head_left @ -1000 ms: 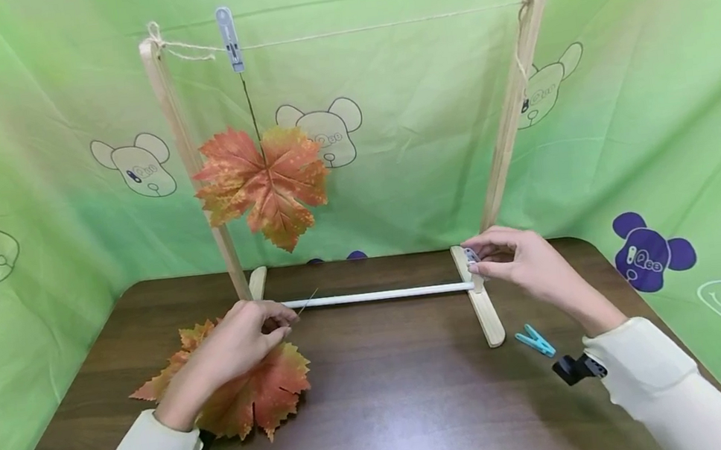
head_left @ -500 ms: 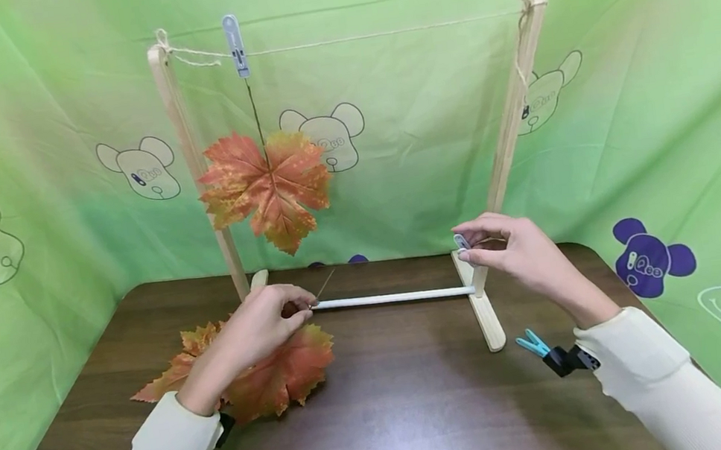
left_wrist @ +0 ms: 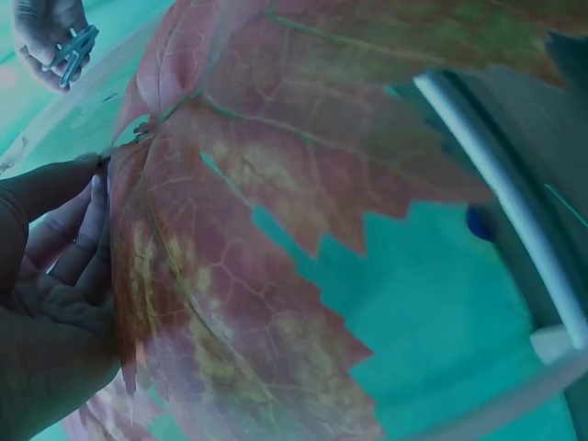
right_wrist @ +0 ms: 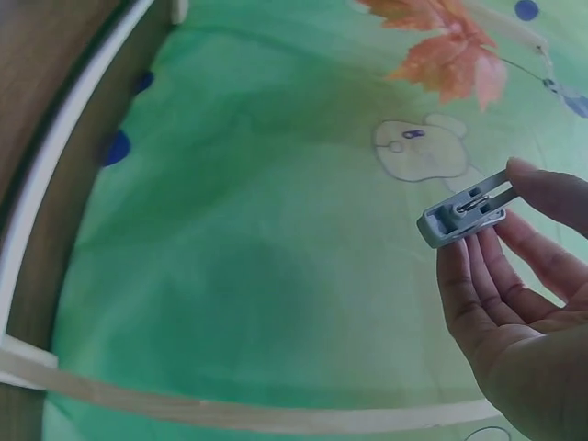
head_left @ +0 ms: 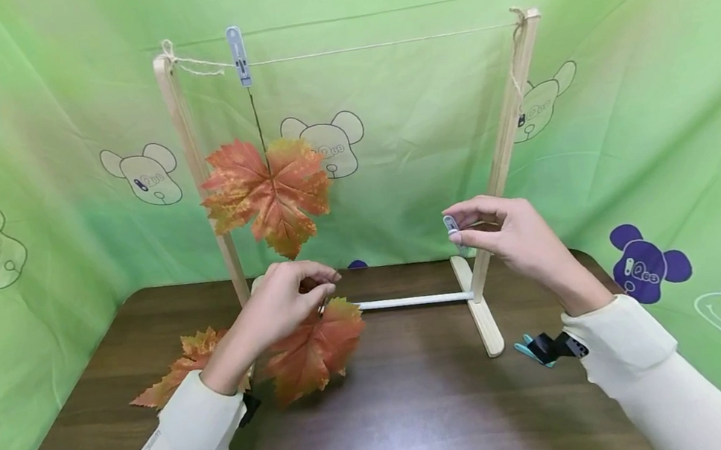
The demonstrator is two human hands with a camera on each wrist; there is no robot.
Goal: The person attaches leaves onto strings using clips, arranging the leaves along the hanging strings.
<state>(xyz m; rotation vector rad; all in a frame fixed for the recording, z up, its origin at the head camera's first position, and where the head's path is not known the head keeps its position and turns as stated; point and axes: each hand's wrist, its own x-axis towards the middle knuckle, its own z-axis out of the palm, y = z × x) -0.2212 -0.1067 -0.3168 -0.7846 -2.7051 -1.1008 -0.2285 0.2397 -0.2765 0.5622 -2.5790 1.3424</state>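
My left hand (head_left: 282,301) pinches an orange artificial maple leaf (head_left: 318,350) near its stem, above the table. Up close in the left wrist view, thumb and fingertips meet at the base of that leaf (left_wrist: 248,202). To the right, my right hand (head_left: 520,239) holds a grey clothespin (head_left: 452,227) in the air by the right post. The right wrist view has the clothespin (right_wrist: 459,213) between thumb and fingers. A similar leaf (head_left: 272,194) hangs by its stem from another grey clothespin (head_left: 239,58) clipped on the string (head_left: 379,45).
A wooden left post (head_left: 187,134) and right post (head_left: 509,116) carry the string. A white rod (head_left: 413,300) joins them low down. Another leaf (head_left: 176,371) lies on the table (head_left: 412,421) at left. A blue clothespin (head_left: 526,349) is partly hidden by the right wrist mount.
My left hand has moved right and up, lifting the leaf with it. My right hand has risen a little and shifted left with the grey clothespin.
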